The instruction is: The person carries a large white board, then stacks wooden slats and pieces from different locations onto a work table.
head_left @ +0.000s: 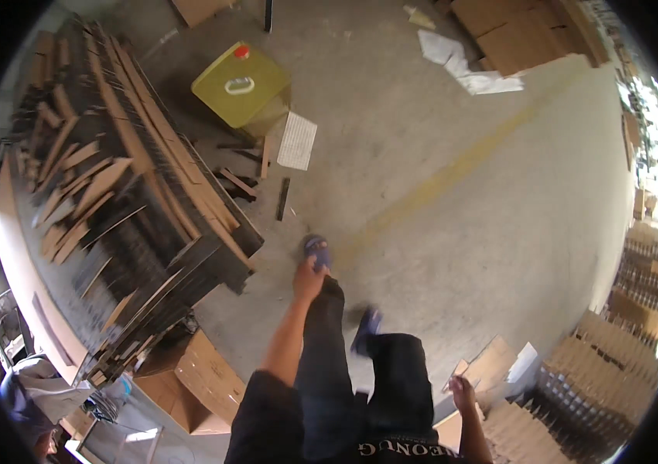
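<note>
My left hand (pixel 310 280) hangs in front of my dark trouser leg, just above the blue sandal (pixel 318 252) on my forward foot. Its fingers are loosely bent and a little apart, and I see nothing held in them. At my right side, my right hand (pixel 463 391) hangs low with its fingers slightly curled and apart; no held thing shows. Behind that hand lie flat cardboard pieces (pixel 491 363). A second blue sandal (pixel 367 331), blurred, is on my other foot.
A bench (pixel 220 263) piled with cardboard strips (pixel 100 185) stands at left. Ahead are a yellow-green jerrycan (pixel 255 89) with a red cap and a paper sheet (pixel 297 141). An open carton (pixel 213 379) sits lower left. Stacked cardboard (pixel 615 348) lines the right.
</note>
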Demonstrator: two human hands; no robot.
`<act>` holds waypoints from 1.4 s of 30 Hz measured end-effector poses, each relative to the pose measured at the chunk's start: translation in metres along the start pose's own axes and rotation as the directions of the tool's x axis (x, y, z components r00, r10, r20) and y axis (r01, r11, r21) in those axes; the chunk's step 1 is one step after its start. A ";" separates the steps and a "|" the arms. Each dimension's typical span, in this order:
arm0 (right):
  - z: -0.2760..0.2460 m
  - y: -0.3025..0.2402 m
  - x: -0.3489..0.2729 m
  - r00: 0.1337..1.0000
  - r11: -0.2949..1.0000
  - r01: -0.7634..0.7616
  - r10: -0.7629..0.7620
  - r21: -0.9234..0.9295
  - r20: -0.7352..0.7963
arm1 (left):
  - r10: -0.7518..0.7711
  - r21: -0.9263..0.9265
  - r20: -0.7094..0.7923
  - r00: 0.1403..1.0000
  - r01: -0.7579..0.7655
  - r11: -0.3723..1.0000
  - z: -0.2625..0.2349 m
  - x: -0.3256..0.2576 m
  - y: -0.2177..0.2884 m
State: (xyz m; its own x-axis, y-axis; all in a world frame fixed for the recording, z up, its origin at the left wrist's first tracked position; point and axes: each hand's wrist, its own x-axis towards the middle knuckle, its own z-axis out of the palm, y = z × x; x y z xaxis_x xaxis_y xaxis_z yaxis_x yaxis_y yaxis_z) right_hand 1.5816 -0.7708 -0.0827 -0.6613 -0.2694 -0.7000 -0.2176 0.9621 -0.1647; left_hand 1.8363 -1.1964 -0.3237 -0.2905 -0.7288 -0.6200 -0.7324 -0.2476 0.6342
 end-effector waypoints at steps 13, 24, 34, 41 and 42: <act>0.055 -0.147 0.414 0.976 0.990 0.015 0.016 -0.141 0.217 | -0.222 0.169 -0.553 0.803 0.369 0.914 0.082 0.325 -0.140; 0.343 -0.602 0.518 0.301 0.352 0.932 -0.885 0.089 0.355 | -0.255 0.144 -0.504 0.826 0.371 0.917 0.075 0.299 -0.166; 0.492 -0.685 0.501 0.023 0.013 0.983 -0.998 -0.182 0.054 | -0.682 -0.587 -0.727 0.076 0.446 0.676 -0.030 0.384 -0.187; 0.512 -0.665 0.499 0.165 0.087 0.959 -0.945 -0.269 0.282 | -0.443 -0.203 -0.803 0.398 0.517 0.832 -0.068 0.412 -0.200; 0.513 -0.660 0.500 0.120 0.047 0.967 -0.951 -0.250 0.284 | -0.425 -0.192 -0.824 0.376 0.520 0.832 -0.061 0.422 -0.216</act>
State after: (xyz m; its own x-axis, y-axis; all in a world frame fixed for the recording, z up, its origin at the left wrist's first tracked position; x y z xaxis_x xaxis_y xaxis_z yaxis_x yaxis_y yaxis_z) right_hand 1.7632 -1.5181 -0.6806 0.3314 -0.9352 -0.1245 -0.8294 -0.2259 -0.5109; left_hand 1.9093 -1.4894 -0.6938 0.7090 -0.6946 -0.1219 -0.6427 -0.7075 0.2939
